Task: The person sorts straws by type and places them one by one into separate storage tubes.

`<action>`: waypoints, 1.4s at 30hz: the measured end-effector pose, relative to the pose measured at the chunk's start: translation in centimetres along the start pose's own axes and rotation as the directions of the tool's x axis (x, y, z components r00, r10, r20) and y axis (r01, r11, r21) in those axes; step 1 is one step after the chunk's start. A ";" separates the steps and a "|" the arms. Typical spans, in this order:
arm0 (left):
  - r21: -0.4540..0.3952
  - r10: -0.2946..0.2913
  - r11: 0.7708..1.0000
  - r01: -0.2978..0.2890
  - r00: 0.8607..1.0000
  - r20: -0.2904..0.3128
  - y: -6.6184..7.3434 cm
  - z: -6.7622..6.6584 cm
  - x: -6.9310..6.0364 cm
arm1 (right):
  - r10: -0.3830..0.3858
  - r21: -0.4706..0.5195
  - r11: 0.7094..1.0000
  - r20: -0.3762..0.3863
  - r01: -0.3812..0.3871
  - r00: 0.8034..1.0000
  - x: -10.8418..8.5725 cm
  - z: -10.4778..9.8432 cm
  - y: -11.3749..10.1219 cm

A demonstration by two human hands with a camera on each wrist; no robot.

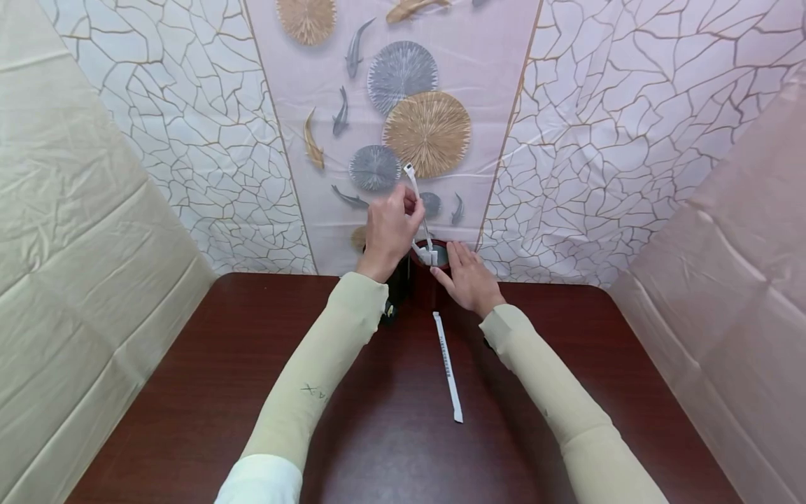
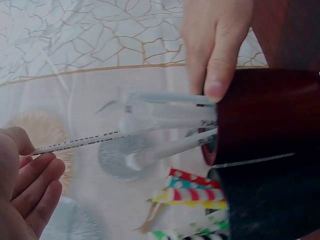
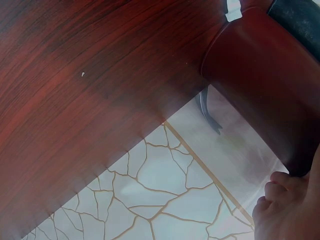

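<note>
My left hand [image 1: 392, 227] pinches a paper-wrapped straw [image 1: 412, 180] between thumb and fingers, above a dark red cup [image 1: 428, 294]. In the left wrist view that printed straw [image 2: 77, 144] slants toward the cup's mouth, where several other wrapped straws [image 2: 165, 150] stick out. My right hand [image 1: 469, 278] holds the cup's rim at the right, its thumb [image 2: 220, 85] on the edge. In the right wrist view, the fingers [image 3: 282, 190] bend at the rim. Another wrapped straw [image 1: 448, 367] lies on the table in front of the cup.
A black cup [image 2: 270, 195] stands against the red one on its left, holding several colorful patterned straws [image 2: 195, 195]. Patterned cloth [image 1: 567, 140] hangs behind the dark wooden table [image 1: 208, 392], and beige padded walls [image 1: 724, 280] flank it.
</note>
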State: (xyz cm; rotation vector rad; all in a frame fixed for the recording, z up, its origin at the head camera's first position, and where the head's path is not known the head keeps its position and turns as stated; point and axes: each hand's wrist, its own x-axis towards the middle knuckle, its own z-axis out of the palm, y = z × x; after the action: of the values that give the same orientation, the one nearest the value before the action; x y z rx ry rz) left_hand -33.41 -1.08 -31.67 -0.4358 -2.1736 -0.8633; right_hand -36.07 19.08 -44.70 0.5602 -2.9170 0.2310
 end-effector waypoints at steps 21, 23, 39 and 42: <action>0.119 -0.090 0.991 0.069 0.980 0.177 0.7 -2.6 -0.7 | 0.003 -0.004 1.000 -0.002 -0.003 1.000 0.0 -0.3 0.1; 0.146 -0.085 0.988 0.057 0.978 0.189 0.9 -3.1 -0.8 | -0.003 0.000 1.000 -0.008 0.003 1.000 -0.1 -0.2 0.1; 0.324 -0.191 0.945 -0.048 0.723 0.664 2.6 -4.3 -2.9 | -0.007 0.015 1.000 -0.021 0.008 1.000 -0.2 -0.2 0.0; 0.311 -0.200 0.949 -0.050 0.667 0.718 2.3 -3.5 -3.9 | -0.002 0.016 1.000 -0.017 0.003 1.000 -0.2 -0.1 -0.1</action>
State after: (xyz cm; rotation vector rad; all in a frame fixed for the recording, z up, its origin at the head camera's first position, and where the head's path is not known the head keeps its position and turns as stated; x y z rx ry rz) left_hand -27.78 -2.00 -31.77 -0.6189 -3.0520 -0.3731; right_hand -35.87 19.11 -44.59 0.5613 -2.9006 0.2578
